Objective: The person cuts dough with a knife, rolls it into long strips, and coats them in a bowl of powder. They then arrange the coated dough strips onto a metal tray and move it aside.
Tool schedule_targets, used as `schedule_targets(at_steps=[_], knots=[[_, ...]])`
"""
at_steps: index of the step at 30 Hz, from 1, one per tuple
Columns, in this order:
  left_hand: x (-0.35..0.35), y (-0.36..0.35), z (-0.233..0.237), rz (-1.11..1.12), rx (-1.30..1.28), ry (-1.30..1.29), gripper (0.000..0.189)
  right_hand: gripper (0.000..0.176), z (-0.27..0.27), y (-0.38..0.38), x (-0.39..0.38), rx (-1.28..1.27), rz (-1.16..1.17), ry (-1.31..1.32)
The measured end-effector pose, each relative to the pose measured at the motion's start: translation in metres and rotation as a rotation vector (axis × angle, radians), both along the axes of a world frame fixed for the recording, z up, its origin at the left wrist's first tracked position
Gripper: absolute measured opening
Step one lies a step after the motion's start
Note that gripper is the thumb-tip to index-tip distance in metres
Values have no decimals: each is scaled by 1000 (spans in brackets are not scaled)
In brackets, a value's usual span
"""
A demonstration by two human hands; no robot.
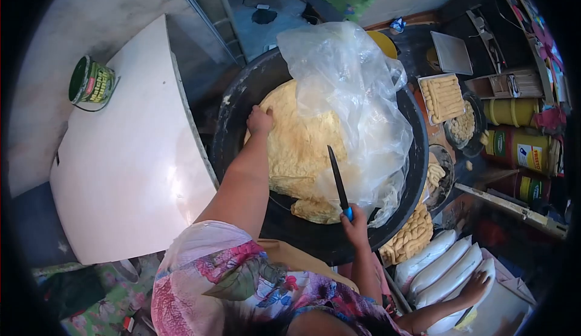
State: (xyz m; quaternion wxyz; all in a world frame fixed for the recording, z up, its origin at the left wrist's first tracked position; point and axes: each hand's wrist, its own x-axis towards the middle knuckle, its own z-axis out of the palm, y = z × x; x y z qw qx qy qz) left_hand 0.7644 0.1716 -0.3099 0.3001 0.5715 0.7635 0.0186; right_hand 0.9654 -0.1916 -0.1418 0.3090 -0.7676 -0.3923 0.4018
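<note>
A big pale-yellow mass of dough (302,133) lies in a wide black tub (223,148). Clear plastic sheeting (363,94) covers its right side. At the dough's upper left edge, my left hand (260,121) has its fingers curled onto it, the fingertips partly hidden. My right hand (356,226) grips the blue handle of a long dark-bladed knife (337,175). The blade points up and away from me, over the lower right part of the dough. A loose flap of dough (315,210) sits near the tub's front.
A white board (133,154) with a green bucket (94,82) stands at left. On the right are a tray of dough strips (442,98), a pile of dough pieces (411,234) and several filled white bags (445,269). Another person's hand (476,287) rests on the bags.
</note>
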Motion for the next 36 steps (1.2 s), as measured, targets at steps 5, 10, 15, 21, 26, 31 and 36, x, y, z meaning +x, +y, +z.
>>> schedule_targets(at_steps=[5,10,15,21,26,31,36], knots=[[3,4,1,126,-157,-118,50,24,-8,-1,2,-65,-53,78],[43,-55,48,-202,-158,113,49,44,-32,58,2,-83,-20,113],[41,-75,32,-257,152,199,52,46,-16,180,2,-87,504,-134],[-11,-7,-7,202,9,-332,73,51,10,233,12,-177,638,-320],[1,23,-30,413,-281,-488,85,50,5,234,27,-159,583,-281],[-11,32,-61,312,-545,-854,84,50,-8,212,39,-112,509,-180],[-11,-3,-15,167,-408,-532,83,46,1,229,31,-137,653,-264]])
